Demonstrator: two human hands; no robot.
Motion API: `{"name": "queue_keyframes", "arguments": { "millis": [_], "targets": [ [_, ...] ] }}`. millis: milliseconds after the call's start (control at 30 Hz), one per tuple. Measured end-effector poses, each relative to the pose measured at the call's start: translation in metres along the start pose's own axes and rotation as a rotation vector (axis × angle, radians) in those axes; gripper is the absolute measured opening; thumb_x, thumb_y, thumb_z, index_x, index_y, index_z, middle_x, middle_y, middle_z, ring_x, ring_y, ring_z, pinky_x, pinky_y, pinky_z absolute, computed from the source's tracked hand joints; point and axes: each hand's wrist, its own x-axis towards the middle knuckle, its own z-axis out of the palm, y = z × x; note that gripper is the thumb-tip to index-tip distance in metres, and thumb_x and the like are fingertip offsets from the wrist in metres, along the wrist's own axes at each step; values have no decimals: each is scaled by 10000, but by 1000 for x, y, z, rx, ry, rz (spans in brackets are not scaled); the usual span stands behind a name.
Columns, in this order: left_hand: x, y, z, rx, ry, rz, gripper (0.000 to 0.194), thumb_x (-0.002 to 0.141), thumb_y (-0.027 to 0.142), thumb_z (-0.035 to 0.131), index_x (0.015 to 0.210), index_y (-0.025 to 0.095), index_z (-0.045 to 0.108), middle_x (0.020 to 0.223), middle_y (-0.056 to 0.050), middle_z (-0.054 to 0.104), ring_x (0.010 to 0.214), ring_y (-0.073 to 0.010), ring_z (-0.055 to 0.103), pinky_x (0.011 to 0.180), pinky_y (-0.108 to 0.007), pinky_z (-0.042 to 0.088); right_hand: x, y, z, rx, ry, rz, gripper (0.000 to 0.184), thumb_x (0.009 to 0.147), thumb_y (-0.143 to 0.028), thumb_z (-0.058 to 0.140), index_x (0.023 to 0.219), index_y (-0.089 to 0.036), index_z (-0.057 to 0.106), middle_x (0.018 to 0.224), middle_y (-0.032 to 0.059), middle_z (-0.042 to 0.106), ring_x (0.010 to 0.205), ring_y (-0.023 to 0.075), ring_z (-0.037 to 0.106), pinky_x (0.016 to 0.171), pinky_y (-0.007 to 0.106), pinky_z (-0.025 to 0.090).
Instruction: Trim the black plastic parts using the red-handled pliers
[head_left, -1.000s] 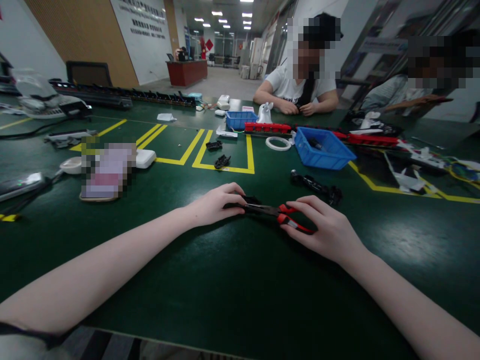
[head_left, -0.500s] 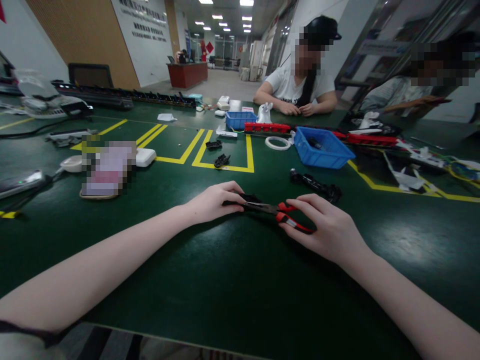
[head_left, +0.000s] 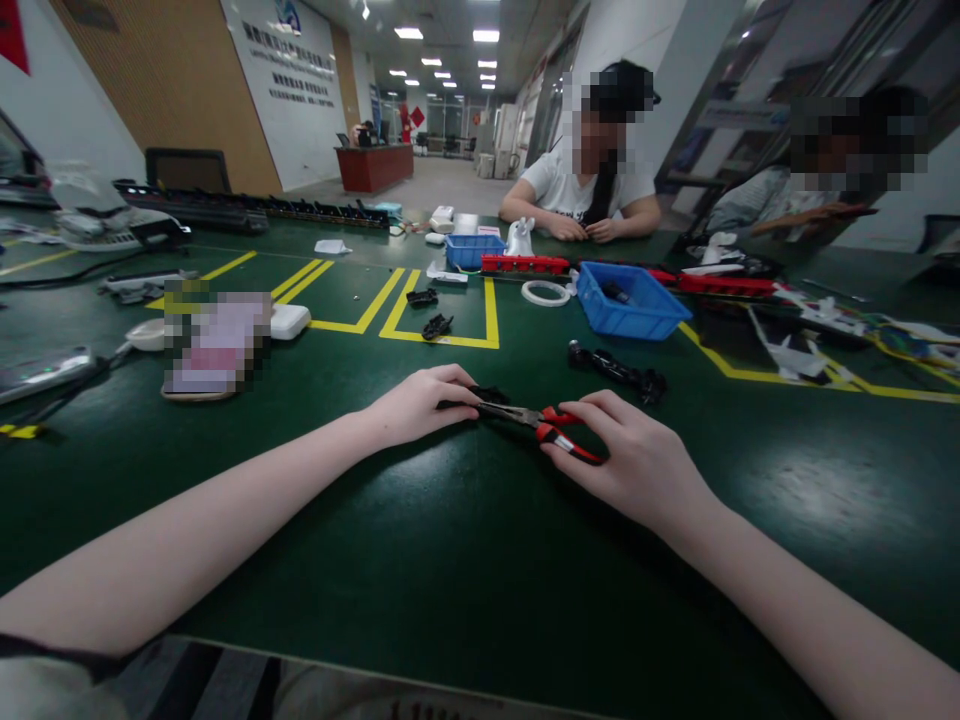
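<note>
My right hand is closed on the red and black handles of a pair of needle-nose pliers. The pliers' long jaws point left and reach a small black part. Thumb and fingers of my left hand pinch that black part, whose exact kind is hard to make out. My fingers and the jaws partly hide it. Just beyond my right hand, a longer black jointed piece lies on the green table.
Two small black parts lie inside a yellow taped outline. Behind them are blue bins, a white tape ring and a red strip. A phone lies at left. Two people sit across the table.
The whole view has shifted slightly, so the hands and table things appear a little further left. Both hands keep their grips; the pliers' jaws remain at the black part.
</note>
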Motion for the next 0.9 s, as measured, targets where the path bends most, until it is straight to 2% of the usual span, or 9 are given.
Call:
{"name": "queue_keyframes", "arguments": {
  "millis": [267,500,700,900],
  "targets": [
    [0,2,-1,-12,-19,1,210,931,252,611,1088,159,714,1170,-100,626,1050,-202,621,935,-379,528,1,6,-2,44,-48,2,386,895,-464,550,1096,-147,640,1009,105,630,815,217,646,678,343,553],
    [2,-1,-1,-35,-34,-3,210,934,274,601,1103,185,688,1181,-86,625,1082,-212,611,949,-387,520,3,8,-2,79,-176,77,365,881,-480,553,1075,-175,603,1022,84,633,833,218,651,671,339,541],
    [2,8,-3,16,-36,-104,400,920,312,613,1288,186,523,1185,-80,620,1075,-212,606,924,-367,516,4,6,2,66,-275,128,381,848,-483,586,1118,-213,591,1003,66,642,815,214,654,657,328,534],
    [4,9,-3,170,-107,-52,536,910,453,606,1359,196,465,1209,-92,581,1080,-240,594,908,-367,495,5,5,4,86,-277,141,337,857,-438,568,1089,-195,592,1006,68,636,808,204,643,651,324,528]
  ]
}}
